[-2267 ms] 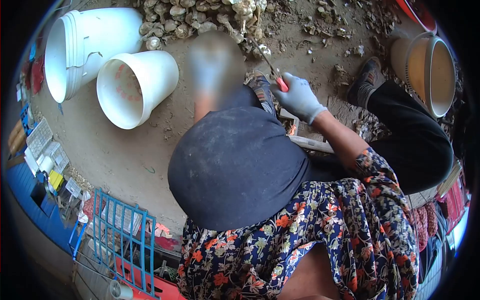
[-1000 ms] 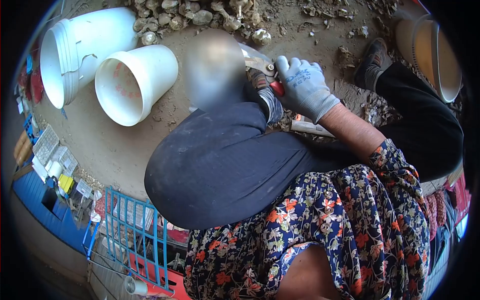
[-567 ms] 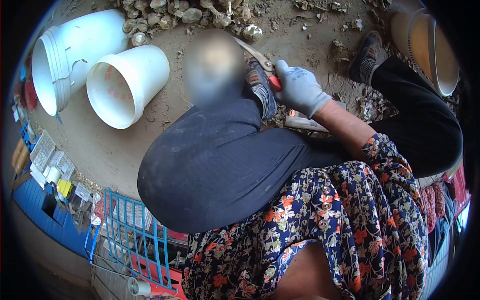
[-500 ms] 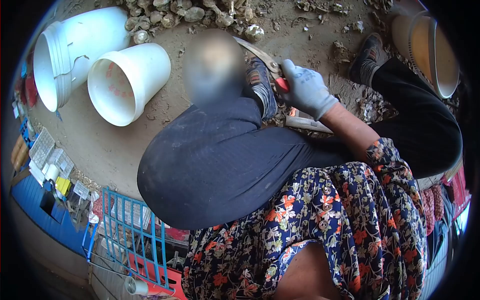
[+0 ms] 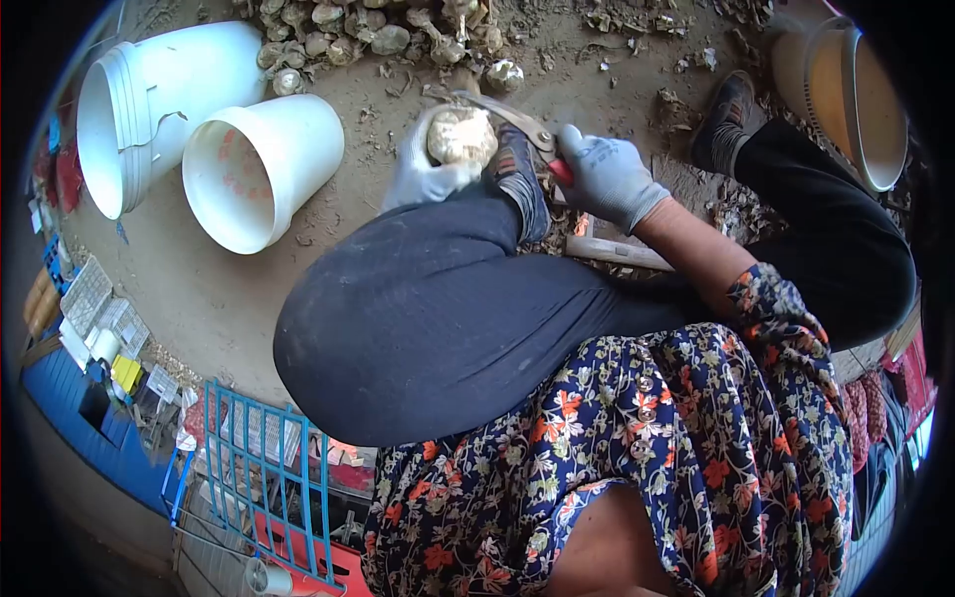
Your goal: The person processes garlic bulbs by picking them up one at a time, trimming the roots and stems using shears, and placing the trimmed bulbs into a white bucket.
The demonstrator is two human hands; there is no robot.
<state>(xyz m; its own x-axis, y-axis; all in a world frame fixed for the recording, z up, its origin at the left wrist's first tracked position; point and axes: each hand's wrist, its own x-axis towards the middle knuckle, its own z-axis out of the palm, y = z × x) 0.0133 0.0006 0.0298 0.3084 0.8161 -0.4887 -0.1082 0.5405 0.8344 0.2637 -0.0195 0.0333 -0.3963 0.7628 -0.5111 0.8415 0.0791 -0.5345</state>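
Note:
My left hand (image 5: pixel 420 174), in a pale work glove, is closed around a garlic bulb (image 5: pixel 463 137) beyond my bent knee. The bulb's whitish body faces up, with its stem end pointing away from me. In my gloved right hand (image 5: pixel 609 181) is a pair of shears (image 5: pixel 519 116) with red handles. Their metal blades reach left to the stem side of the bulb and overlap it in this view. A single garlic bulb (image 5: pixel 504 75) lies on the dirt just past the blades.
A heap of garlic (image 5: pixel 373 35) lies at the far edge. White buckets (image 5: pixel 308 139) rest on their sides at left, and a yellowish bucket (image 5: pixel 831 95) is at far right. Dry skins (image 5: pixel 667 104) litter the ground. A wooden bar (image 5: pixel 622 252) sits between my legs.
A blurred patch covered the left hand and bulb before; both now show clearly. The shears and right hand have shifted only slightly.

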